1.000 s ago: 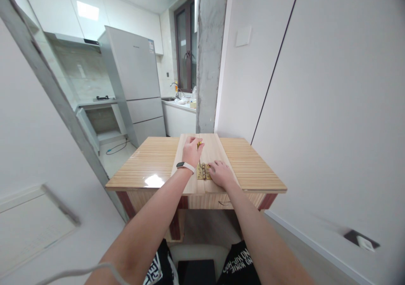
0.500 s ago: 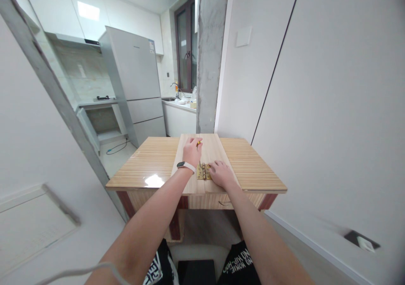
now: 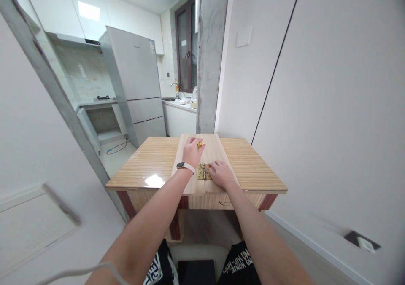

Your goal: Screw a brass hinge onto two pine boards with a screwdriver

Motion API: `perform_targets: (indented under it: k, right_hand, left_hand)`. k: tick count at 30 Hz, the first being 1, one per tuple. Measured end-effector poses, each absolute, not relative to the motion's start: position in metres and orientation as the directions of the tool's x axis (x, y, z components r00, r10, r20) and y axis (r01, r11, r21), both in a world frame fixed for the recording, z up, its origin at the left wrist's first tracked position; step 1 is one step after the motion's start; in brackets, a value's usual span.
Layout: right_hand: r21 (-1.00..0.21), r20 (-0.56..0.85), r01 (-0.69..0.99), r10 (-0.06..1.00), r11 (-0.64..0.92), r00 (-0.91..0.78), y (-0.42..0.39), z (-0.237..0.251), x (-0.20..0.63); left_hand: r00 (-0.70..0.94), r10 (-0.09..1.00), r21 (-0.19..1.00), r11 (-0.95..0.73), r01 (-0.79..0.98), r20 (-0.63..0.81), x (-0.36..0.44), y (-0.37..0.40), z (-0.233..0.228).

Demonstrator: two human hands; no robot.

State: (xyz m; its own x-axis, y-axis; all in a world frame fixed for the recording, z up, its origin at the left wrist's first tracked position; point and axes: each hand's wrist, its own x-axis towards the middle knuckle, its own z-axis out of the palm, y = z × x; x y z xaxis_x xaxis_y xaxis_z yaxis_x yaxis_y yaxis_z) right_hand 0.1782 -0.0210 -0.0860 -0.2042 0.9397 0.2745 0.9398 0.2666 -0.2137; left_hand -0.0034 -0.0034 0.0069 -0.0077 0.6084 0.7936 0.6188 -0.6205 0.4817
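Left wrist (image 3: 183, 173): you wear a slim pale band (image 3: 190, 167), dark oblong face (image 3: 180, 165). Your forearms (image 3: 248, 217) bare. Your clothing (image 3: 240, 272) black, white lettering (image 3: 153, 270) both sides.

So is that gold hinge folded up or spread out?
Spread out. The hinge lies flat on the pale wood, its left leaf and right leaf on opposite sides of the middle.

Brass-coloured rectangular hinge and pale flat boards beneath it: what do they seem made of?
The hinge: probably metal, fairly shiny; its golden barrel catches light. The boards: likely wood, matt; faint grain shows, though laminate is possible.
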Motion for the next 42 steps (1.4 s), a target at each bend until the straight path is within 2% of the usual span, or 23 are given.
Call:
perform_targets:
  k: [9, 30, 35, 42]
  right_hand:
    - [-0.215, 0.267, 0.939, 0.941, 0.268, -0.207, -0.0200, -0.0886, 0.1792]
    - [-0.207, 0.278, 0.939, 0.937, 0.273, -0.211, -0.0181, -0.0907, 0.1793]
    - [-0.202, 0.272, 0.940, 0.938, 0.275, -0.216, -0.0182, -0.0906, 0.1792]
    - [-0.204, 0.279, 0.942, 0.938, 0.266, -0.205, -0.0198, -0.0897, 0.1789]
  left_hand:
    - [-0.056, 0.650, 0.533, -0.567, 0.628, 0.758, -0.0022, 0.0026, 0.0020]
    - [-0.014, 0.645, 0.534, -0.621, 0.574, 0.764, -0.0005, 0.0031, 0.0019]
    - [0.026, 0.624, 0.504, -0.655, 0.563, 0.781, -0.0032, 0.0031, 0.0011]
    - [-0.057, 0.634, 0.536, -0.599, 0.595, 0.771, -0.0029, 0.0038, 0.0014]
